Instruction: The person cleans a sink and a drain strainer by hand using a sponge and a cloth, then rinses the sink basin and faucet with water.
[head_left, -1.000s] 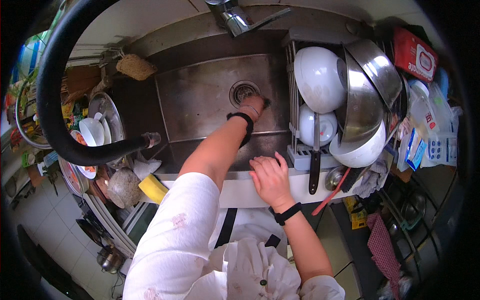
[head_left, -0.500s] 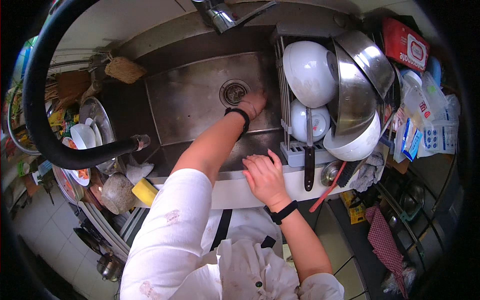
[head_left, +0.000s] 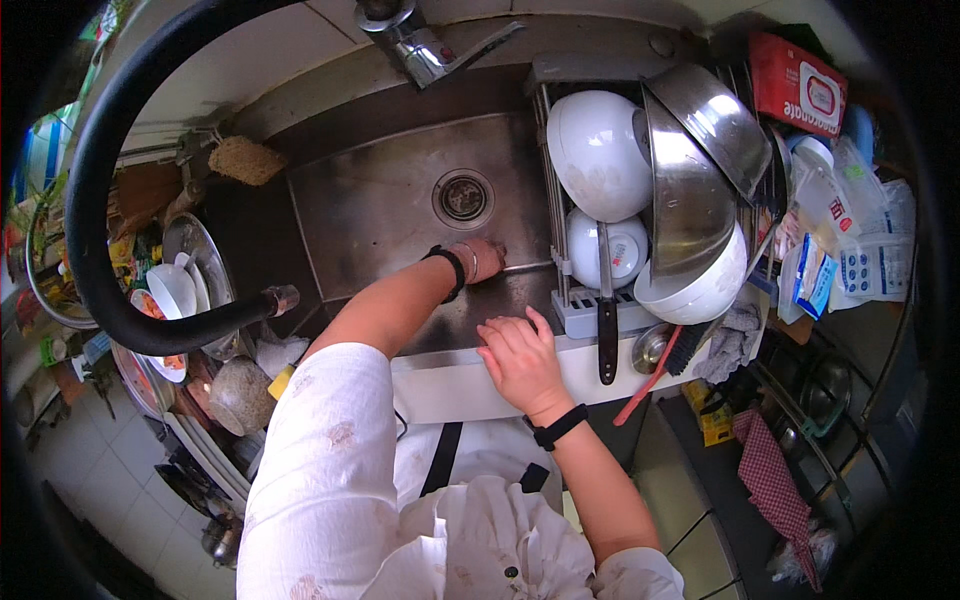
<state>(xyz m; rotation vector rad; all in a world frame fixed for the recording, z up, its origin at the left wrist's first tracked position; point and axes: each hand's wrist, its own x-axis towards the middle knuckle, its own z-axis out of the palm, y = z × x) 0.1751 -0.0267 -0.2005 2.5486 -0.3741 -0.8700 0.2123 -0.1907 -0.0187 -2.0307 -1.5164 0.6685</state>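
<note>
Down inside the metal sink [head_left: 360, 200], my left hand [head_left: 484, 259] is closed, low by the front wall and below the round drain [head_left: 463, 199]. Its fingers are curled under, and whatever they hold, if anything, is hidden. My right hand [head_left: 520, 362] lies on the sink's front edge with its fingers stretched out and nothing in them. Just right of it a black-handled knife [head_left: 607, 340] stands against the dish rack [head_left: 580, 322].
White bowls [head_left: 603, 155] and steel bowls [head_left: 692, 180] crowd the rack. A black hose [head_left: 88, 230] arcs over the left side, and the chrome faucet [head_left: 420, 50] is at the back. Plates [head_left: 180, 290] and a stone mortar [head_left: 240, 390] stand left; a red brush [head_left: 650, 385] lies right.
My left hand has moved from beside the drain toward the sink's front wall and slightly left. My right hand stays on the edge. The whole view has shifted slightly.
</note>
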